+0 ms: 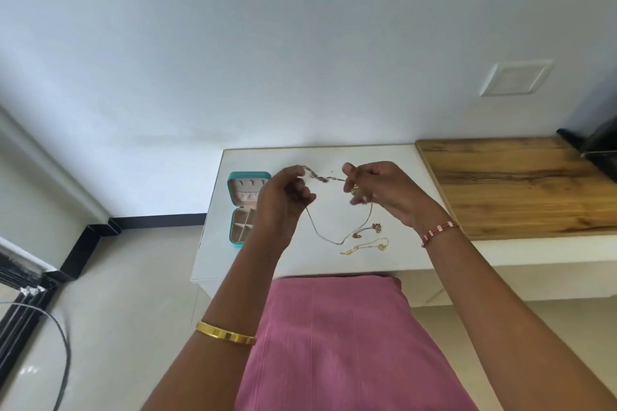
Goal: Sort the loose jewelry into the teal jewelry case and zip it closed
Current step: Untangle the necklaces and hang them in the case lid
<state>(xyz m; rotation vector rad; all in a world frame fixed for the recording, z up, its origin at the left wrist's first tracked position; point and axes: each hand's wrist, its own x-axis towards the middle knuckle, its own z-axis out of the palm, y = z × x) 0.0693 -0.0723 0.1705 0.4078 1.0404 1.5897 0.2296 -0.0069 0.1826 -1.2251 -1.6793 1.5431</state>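
The teal jewelry case lies open at the left of the white table, lid up, beige compartments showing. Above the table I hold a thin chain necklace between both hands. My left hand pinches one end and my right hand pinches the other end beside a gold pendant. The chain's loop hangs down to the tabletop. Two more pieces lie on the table: a dark chain with charms and a gold chain.
A wooden countertop adjoins the table on the right, with a dark object at its far end. The white wall rises right behind the table. A black cable lies on the floor at the left.
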